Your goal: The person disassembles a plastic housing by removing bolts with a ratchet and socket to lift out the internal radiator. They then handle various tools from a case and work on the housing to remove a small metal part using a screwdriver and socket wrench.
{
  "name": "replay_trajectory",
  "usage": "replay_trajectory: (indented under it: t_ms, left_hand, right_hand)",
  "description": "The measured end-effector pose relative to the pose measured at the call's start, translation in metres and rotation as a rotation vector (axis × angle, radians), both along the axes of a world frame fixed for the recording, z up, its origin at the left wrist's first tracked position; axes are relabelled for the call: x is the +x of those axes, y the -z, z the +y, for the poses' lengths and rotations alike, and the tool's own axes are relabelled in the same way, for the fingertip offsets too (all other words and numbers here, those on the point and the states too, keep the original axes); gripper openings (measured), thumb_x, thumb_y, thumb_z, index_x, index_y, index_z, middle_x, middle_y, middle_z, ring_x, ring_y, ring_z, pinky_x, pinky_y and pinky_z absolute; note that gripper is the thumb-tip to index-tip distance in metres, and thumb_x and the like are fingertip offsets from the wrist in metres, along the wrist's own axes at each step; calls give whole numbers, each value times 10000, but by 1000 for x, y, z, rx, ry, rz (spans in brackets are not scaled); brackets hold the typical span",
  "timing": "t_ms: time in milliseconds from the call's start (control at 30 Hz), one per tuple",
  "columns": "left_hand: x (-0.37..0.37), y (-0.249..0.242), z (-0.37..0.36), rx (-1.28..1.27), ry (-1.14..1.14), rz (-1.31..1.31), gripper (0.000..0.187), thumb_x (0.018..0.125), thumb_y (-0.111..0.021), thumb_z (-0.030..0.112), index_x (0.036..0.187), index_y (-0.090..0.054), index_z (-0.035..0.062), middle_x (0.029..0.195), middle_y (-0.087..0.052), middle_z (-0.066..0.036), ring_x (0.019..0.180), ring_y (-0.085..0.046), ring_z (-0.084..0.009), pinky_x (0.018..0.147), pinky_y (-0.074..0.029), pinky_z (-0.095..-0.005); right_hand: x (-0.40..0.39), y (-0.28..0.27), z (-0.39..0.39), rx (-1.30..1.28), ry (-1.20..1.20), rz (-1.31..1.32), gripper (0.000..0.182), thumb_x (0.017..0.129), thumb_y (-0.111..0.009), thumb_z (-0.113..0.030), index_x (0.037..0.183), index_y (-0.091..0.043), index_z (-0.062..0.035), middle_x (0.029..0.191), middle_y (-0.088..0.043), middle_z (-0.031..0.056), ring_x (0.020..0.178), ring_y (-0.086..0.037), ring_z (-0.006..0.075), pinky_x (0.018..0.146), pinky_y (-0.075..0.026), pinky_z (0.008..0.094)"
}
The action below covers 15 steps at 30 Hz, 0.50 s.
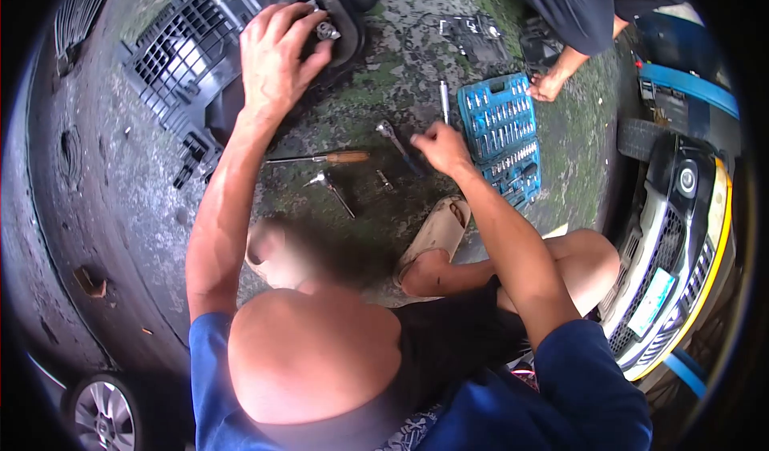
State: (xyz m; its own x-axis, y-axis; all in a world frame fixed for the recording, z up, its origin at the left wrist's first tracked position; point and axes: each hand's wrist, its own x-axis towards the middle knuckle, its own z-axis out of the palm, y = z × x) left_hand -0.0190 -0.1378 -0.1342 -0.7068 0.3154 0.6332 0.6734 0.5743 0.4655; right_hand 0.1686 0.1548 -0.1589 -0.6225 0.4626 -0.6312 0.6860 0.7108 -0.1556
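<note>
Left hand [276,54]: lay on the black part [328,18], fingers curled over its rim beside a small metal fitting [326,30]; clamped lightly on the rim, thumb side hidden.
Right hand [440,146]: closed in a loose fist over the ground near the ratchet [398,146]; could not tell whether anything was pinched inside.
Hands: well apart, left far out ahead, right nearer the knee.
Black part: sat at the top of view on mossy concrete [384,82], resting against a black grille panel [180,58].
Handling, judged: looked like stiff moulded plastic or rubber, light for its size, dull and not slippery; likely to flex at the rim, so best taken by the thick edge, not the fitting.
Fitting: small, metal, probably hard and easy to drop.
Screwdriver [320,159]: wooden handle, lay between the hands.
Second ratchet [328,188]: just below the screwdriver.
Socket case [501,134]: blue, open, right of the right hand.
Sandal [436,231]: on the right foot, near the case.
Other person's hand [549,86]: rested on the ground beyond the case.
Car front [673,267]: at the right edge.
</note>
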Motion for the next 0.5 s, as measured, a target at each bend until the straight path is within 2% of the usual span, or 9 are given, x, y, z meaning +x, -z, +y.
replay_trajectory:
  t_ms: [33, 67, 133, 167, 267, 367, 467, 500]
  left_hand:
    - [0, -1, 2, -4, -6, 20, 380, 787, -770, 244, 1150, -717, 142, 1220, -661, -35, 1201, -558, -293, 1021, -413, -451]
    - [0, -2, 2, -14, -19, 43, 360, 779, -779, 246, 1118, -725, 140, 1193, -667, -33, 1175, -571, -280, 999, -425, -448]
    - [0, -4, 3, -38, -25, 34, 353, 785, -777, 253, 1117, -728, 145, 1194, -666, -31, 1168, -572, -274, 1001, -423, -449]
    - [0, -4, 3, -42, -34, 11, 355, 786, -774, 257, 1120, -728, 147, 1204, -662, -37, 1190, -562, -286, 1015, -418, -454]
    - [1, -2, 3, -47, -74, -9, 317, 808, -770, 258, 1106, -739, 155, 1243, -652, -41, 1283, -519, -320, 1046, -404, -458]
    - [0, 0, 4, -46, -70, -45, 276, 818, -755, 220, 1087, -750, 159, 1244, -656, -27, 1307, -508, -314, 1060, -395, -458]
    - [0, -1, 3, -53, -74, -64, 255, 828, -742, 193, 1080, -746, 149, 1257, -656, -18, 1327, -501, -304, 1066, -387, -452]
    - [0, 0, 4, -51, -80, -58, 256, 830, -743, 190, 1082, -743, 146, 1261, -654, -18, 1330, -500, -304, 1066, -387, -452]
  right_hand:
    - [-5, -12, 2, 101, 35, 102, 449, 850, -702, -423, 1117, -641, -68, 1120, -703, 198, 1053, -670, 401, 887, -525, 499]
    - [-2, -1, 15, 227, -21, 201, 432, 891, -690, -401, 1142, -609, -58, 1156, -670, 210, 1072, -654, 414, 899, -520, 516]
    - [6, 6, 26, 278, -36, 239, 455, 910, -692, -395, 1177, -572, -46, 1211, -624, 223, 1117, -629, 423, 921, -510, 531]
    - [8, 9, 28, 295, -44, 156, 472, 915, -700, -383, 1204, -554, -39, 1258, -593, 234, 1162, -603, 432, 945, -500, 536]
    - [18, 20, 26, 317, -45, 199, 448, 912, -713, -360, 1170, -576, -20, 1173, -643, 229, 1090, -622, 435, 911, -497, 527]
    - [13, 25, 37, 172, 17, 123, 382, 938, -676, -313, 1124, -573, 5, 1116, -667, 245, 1077, -651, 415, 909, -511, 514]
    - [19, 34, 33, 2, 92, 343, 337, 946, -659, -281, 1086, -575, 14, 990, -696, 235, 975, -684, 401, 853, -519, 492]
    - [16, 31, 22, -80, 121, 411, 316, 948, -654, -269, 1075, -572, 9, 913, -695, 209, 911, -701, 353, 801, -524, 460]
